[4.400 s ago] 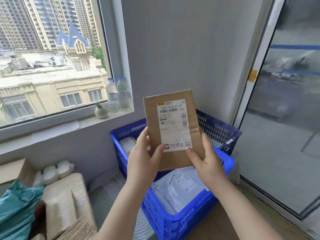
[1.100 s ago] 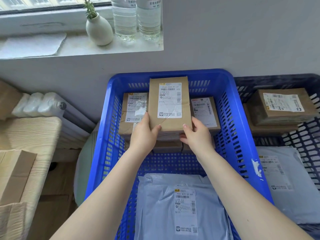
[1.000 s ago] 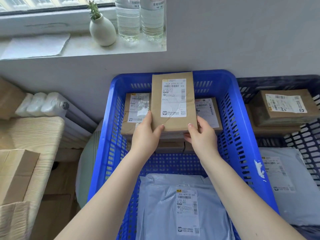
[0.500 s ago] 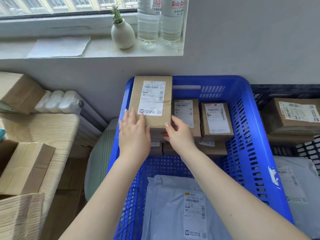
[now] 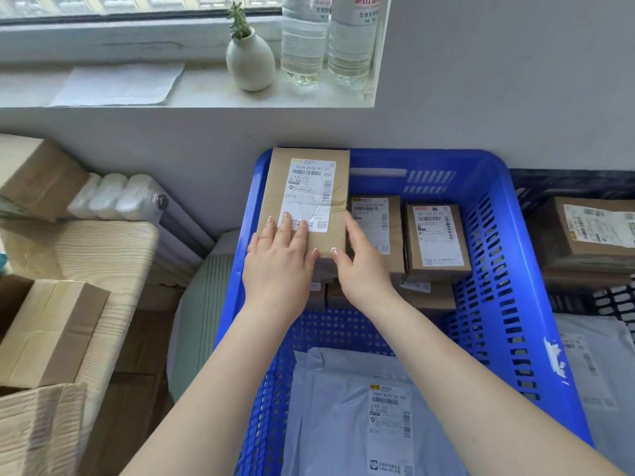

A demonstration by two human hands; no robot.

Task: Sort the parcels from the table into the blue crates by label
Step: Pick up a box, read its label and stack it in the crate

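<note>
Parcel (image 5: 305,201) now far-left: brown, creased white label.

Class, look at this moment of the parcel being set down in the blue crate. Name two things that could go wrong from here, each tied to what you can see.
1. The brown parcel lies on stacked parcels at the far left corner of the blue crate, reaching the rim; it might slide once the left hand lifts.

2. The right hand lies between it and the neighbouring small parcel; withdrawing could nudge either one.
</note>
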